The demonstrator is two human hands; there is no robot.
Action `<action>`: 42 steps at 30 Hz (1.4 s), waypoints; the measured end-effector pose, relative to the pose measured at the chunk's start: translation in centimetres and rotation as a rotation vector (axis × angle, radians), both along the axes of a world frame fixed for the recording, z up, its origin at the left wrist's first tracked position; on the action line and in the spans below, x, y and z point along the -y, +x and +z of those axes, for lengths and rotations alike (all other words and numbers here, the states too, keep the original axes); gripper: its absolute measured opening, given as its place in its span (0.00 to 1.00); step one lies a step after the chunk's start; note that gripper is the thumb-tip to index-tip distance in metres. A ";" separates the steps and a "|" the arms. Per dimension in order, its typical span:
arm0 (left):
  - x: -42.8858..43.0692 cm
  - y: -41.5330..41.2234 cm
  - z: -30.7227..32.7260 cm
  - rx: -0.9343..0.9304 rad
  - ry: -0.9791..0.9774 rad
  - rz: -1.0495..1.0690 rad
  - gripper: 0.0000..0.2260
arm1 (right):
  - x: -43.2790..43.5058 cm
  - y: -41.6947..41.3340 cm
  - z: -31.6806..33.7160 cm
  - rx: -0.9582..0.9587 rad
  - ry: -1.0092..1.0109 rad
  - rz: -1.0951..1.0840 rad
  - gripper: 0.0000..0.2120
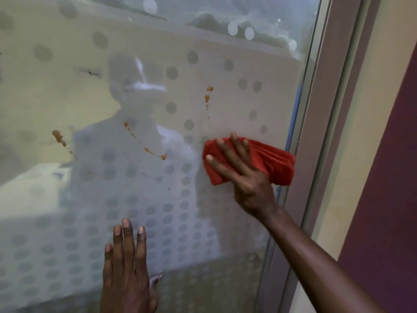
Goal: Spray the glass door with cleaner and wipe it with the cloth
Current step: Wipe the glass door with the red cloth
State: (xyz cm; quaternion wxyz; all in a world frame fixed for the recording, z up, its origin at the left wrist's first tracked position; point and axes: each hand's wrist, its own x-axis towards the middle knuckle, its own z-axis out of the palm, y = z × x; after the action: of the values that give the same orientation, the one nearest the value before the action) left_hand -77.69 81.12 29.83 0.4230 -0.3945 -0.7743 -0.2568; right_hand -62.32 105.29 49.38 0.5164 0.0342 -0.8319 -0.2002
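The glass door, frosted with rows of grey dots, fills most of the view. Orange-brown splatters mark it at centre, with more drips and a smear further left. My right hand presses a bunched red cloth flat against the glass near the door's right edge, fingers spread and straight over it. My left hand rests flat on the lower glass with straight fingers, holding nothing. No spray bottle is in view.
A grey metal door frame runs along the glass's right edge. Beyond it stand a cream wall strip and a dark purple wall. A person's reflection shows in the glass.
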 end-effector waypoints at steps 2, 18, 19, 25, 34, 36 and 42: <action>-0.1 -0.1 0.1 0.020 -0.017 0.014 0.63 | -1.7 0.4 2.4 -0.177 -0.155 0.002 0.31; 0.0 -1.3 -0.4 -0.025 -0.093 0.050 0.57 | -1.5 -0.8 7.7 -0.342 -0.252 -0.005 0.37; -0.1 -1.4 -0.5 -0.038 -0.089 0.063 0.57 | -1.3 -1.3 9.5 -0.459 -0.347 0.000 0.40; -0.2 -1.7 -0.9 -0.058 -0.089 0.099 0.62 | 2.6 -3.5 8.3 -0.163 -0.023 0.081 0.33; -0.5 -1.3 -0.7 -0.154 -0.001 0.143 0.59 | 0.3 -2.4 13.5 -0.532 -0.411 0.002 0.38; -0.7 -1.1 -0.7 -0.040 -0.026 0.151 0.69 | 2.6 -3.6 12.0 -0.332 -0.216 0.072 0.36; 0.4 -1.4 -0.3 -0.100 -0.054 0.132 0.53 | 1.1 -1.5 5.8 0.060 0.105 0.083 0.30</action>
State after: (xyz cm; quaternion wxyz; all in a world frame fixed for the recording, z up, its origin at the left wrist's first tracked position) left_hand -79.14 80.71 29.56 0.4665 -0.3664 -0.7830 -0.1874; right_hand -63.84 104.15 55.14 0.4966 0.1019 -0.8332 -0.2209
